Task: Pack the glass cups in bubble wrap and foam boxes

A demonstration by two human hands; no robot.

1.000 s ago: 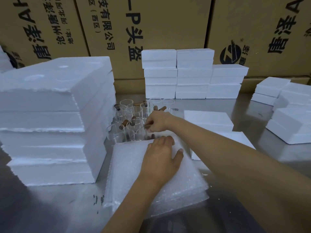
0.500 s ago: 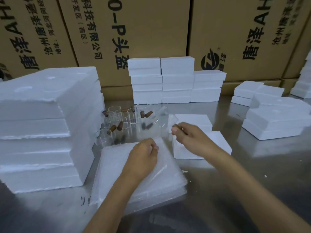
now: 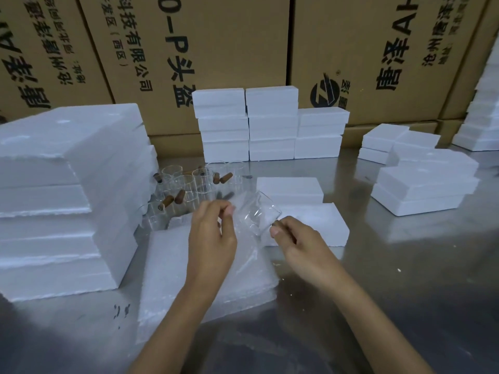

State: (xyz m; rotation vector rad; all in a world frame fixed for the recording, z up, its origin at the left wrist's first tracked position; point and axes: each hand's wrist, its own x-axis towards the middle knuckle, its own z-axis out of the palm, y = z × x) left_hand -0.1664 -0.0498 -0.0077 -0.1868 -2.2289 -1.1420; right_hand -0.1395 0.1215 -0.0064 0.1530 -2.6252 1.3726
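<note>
Clear glass cup (image 3: 258,213), tilted, is held by its handle in the right hand (image 3: 299,242) grip, above the surface. A clear bubble-wrap sheet's (image 3: 243,255) edge is pinched by the left hand (image 3: 212,234), just left of that grip. More glass cups w/ brown wooden handles (image 3: 189,188) are seen beyond; white foam boxes (image 3: 307,224) just behind.

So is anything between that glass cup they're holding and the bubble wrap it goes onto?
Nothing visible. The right hand holds the glass cup tilted just above the bubble wrap stack, while the left hand pinches up the top sheet beside it.
</note>
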